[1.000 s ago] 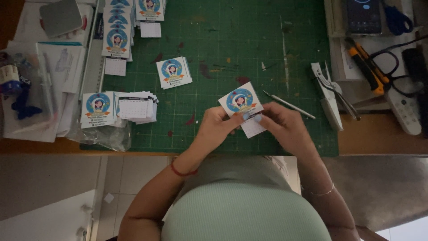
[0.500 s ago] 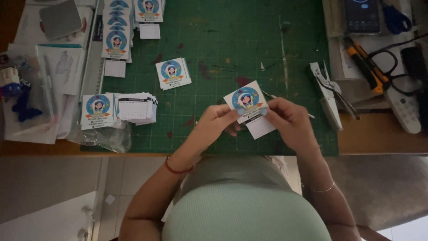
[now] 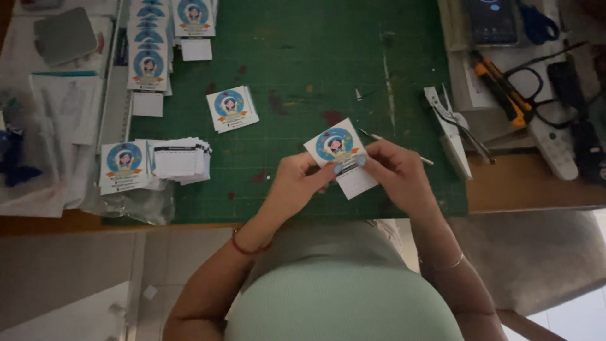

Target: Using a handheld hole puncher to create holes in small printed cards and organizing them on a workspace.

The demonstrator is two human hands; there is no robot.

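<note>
Both hands pinch one small white card [image 3: 339,151] with a round blue picture, held just above the green cutting mat [image 3: 303,63] near the table's front edge; left hand [image 3: 295,183] grips its lower edge, right hand [image 3: 396,173] its right side, fingertips closed on it

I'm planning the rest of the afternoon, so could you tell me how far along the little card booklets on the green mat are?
Done, it seems: a row of finished cards along the mat's upper left and one lying alone mid-mat. In hand: both the left hand and right hand pinch a printed card over a white sheet. Left: a fanned stack of white sheets beside a card.
</note>
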